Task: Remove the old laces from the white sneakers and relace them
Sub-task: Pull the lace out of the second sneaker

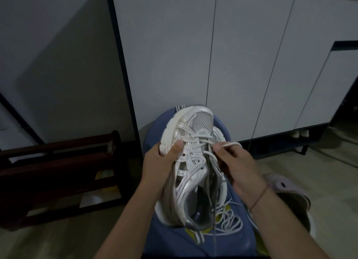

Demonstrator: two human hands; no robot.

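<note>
Head view: white sneaker (193, 162) lies on the lap (155, 134), toe pointing away. Left hand (160, 162) grips its outer side at the forefoot, thumb on the upper. Right hand (236, 165) pinches a loop of lace (232, 144) just beside the lower eyelets. Only the eyelets near the toe appear threaded; slack lace trails over the lap. Whether this is unlacing or relacing cannot be settled. Next move calls for a steady pull through one eyelet. Cabinet (164, 55) stands ahead, wooden rack (58, 162) left, clog (286, 183) right; open room above the lap.
</note>
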